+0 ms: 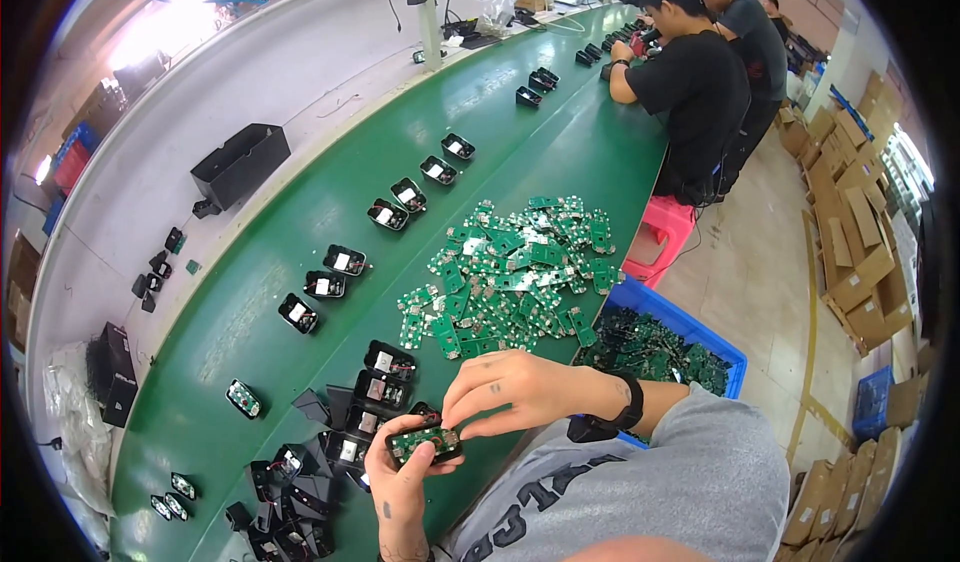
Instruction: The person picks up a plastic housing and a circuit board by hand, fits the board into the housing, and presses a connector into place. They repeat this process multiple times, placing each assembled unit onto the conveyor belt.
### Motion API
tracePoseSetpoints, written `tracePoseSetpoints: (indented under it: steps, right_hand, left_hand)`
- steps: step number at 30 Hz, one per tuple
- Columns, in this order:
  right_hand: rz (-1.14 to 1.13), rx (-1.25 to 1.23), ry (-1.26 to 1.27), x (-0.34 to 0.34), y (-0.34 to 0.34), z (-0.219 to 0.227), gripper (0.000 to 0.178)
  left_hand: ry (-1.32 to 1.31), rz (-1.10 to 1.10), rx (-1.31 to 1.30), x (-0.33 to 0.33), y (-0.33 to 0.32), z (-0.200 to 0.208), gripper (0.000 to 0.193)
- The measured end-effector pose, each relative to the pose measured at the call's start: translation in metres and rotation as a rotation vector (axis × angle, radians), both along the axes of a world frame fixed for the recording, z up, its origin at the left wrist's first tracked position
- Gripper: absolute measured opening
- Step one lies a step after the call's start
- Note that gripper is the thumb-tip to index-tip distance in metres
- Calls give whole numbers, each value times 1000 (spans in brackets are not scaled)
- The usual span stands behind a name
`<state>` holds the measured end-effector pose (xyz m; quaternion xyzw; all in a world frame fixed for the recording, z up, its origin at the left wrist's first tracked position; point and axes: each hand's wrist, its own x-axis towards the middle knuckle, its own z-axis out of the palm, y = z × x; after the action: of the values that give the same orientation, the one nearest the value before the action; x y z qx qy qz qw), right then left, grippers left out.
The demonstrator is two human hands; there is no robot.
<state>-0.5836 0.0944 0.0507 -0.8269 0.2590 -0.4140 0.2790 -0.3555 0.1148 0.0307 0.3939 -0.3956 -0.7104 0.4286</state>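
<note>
Near the green worktop's front edge, my left hand (399,477) grips a small black plastic case with a green circuit board (408,445) lying in its open side. The left thumb presses on the board's face. At the case's right end, my right hand (520,390) bends over with its fingertips pinched together; whatever lies between them is too small to tell. Just beyond my hands stand several open black cases (382,390) with white blocks and wires inside. A large loose pile of green circuit boards (520,272) spreads ahead of my right hand.
The long green worktop (215,352) carries spaced black cases (409,195) along its length. Black parts (285,507) lie heaped at lower left. A blue bin (738,367) of boards and a pink stool (665,232) stand right. Co-workers (690,92) work farther along.
</note>
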Motion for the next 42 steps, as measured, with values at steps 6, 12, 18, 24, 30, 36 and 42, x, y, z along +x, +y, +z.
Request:
tracePoseSetpoints:
  steps: [6,12,18,24,30,36,42]
  right_hand:
    - [48,-113,-104,1,1,-2,26]
    - [154,-364,77,8,-3,1,28]
    - [235,-434,171,11,-7,4,22]
    - [227,-597,296,13,-9,2,15]
    - [147,-628,321,22,-7,6,13]
    - [-317,108,114,41,6,-11,12]
    - [-435,316,-188,51,2,-40,9]
  left_hand:
    - [29,125,-27,2,2,-10,40]
    - [4,-112,86,-1,1,-9,43]
    - [100,-201,146,8,0,-13,41]
    - [117,-283,216,13,1,-19,43]
    - [160,-204,137,14,4,-20,42]
    - [-182,303,-363,-16,12,-21,45]
    - [-399,361,-405,-23,12,-19,49]
